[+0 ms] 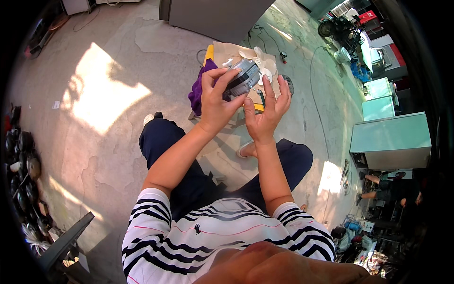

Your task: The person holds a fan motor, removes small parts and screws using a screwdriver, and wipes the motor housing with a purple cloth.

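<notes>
My left hand (217, 102) grips a small electric motor (245, 78) with a silver housing and a dark band round its middle, its thumb below and fingers on the near side. Close beside the motor's right side is my right hand (268, 111), open, with its fingers spread and raised; its thumb comes near my left thumb. Beneath and beyond lies a white fan blade (266, 71) on brown cardboard (224, 49) over a low yellow-edged stand (209, 53). A purple cloth (195, 98) hangs at the stand's left. A green-handled tool (261, 97) lies partly behind my right hand.
A large grey cabinet (217, 19) stands beyond the stand. Pale metal cabinets (390, 137) and a motorbike (338, 29) are at the right. Dark round parts (23, 161) are heaped at the far left. A cable (313, 90) runs along the concrete floor. Another person (392, 191) is at the right.
</notes>
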### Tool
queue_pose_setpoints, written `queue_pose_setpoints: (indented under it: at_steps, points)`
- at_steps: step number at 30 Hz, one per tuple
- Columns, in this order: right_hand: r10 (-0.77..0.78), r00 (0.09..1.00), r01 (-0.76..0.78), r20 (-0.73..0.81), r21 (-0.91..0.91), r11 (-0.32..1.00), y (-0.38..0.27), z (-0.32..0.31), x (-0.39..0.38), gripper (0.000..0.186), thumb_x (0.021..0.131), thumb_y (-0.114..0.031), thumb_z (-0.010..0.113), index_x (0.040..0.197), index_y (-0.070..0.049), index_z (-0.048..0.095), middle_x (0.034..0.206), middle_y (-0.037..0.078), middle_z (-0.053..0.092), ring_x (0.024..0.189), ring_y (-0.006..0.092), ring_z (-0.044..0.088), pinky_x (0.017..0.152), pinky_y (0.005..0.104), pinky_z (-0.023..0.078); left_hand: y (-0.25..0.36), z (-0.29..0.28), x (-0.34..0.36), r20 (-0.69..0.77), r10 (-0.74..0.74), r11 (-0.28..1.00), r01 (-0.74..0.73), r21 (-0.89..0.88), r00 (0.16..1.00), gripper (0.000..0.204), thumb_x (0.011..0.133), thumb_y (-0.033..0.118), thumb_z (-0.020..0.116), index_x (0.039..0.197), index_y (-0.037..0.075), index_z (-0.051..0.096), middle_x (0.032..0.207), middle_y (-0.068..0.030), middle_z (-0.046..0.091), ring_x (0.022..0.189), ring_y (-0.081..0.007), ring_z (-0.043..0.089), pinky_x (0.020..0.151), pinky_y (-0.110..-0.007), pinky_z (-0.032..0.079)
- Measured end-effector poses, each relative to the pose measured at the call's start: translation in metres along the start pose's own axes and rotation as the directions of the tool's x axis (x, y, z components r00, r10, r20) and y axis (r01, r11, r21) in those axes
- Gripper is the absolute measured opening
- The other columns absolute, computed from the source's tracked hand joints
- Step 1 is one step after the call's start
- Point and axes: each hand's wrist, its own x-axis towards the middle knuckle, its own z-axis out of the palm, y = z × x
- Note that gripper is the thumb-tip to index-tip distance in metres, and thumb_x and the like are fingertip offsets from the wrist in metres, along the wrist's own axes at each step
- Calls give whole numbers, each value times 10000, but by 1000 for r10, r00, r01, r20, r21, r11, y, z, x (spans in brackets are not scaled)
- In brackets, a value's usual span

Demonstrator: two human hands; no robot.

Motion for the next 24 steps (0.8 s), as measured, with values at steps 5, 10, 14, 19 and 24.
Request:
queue_pose_setpoints:
  at_steps: [5,10,14,19,24]
  points:
    - [-31,996,33,85,-20,999,4,-5,-4,591,914,-534,664,1406,-209,621,1531,182,439,1435,394,371,1184,618,173,3,-1,2,2,-10,1000,10,0,1000,676,666,38,866,1296,153,652,1248,-129,510,1137,-301,562,940,-372,518]
    - [-37,996,34,81,31,999,3,-7,-7,562,931,-530,652,1405,-228,621,1538,173,430,1456,395,336,1184,634,145,1,-1,0,15,-16,1000,16,-14,1000,678,668,33,860,1300,156,649,1250,-131,508,1134,-298,566,930,-368,528]
    - [52,997,-56,63,57,997,6,-7,-4,555,925,-551,655,1402,-268,624,1527,149,434,1449,396,333,1178,646,134,3,-2,1,17,-2,1000,2,7,1000,671,672,40,860,1299,157,650,1248,-132,511,1121,-300,571,925,-370,529]
    - [-27,992,30,124,-22,999,3,-11,-3,542,922,-564,653,1388,-286,641,1519,110,466,1451,400,330,1179,652,113,4,-1,1,29,-21,1000,21,-7,999,656,686,13,847,1300,121,644,1260,-105,513,1163,-265,546,975,-359,521]
    - [-122,977,139,176,-88,986,1,-16,-3,500,912,-577,655,1340,-319,678,1514,95,484,1455,385,328,1192,656,98,3,-2,1,33,-20,1000,20,10,999,661,682,19,848,1302,122,644,1259,-103,515,1167,-265,542,971,-360,516]
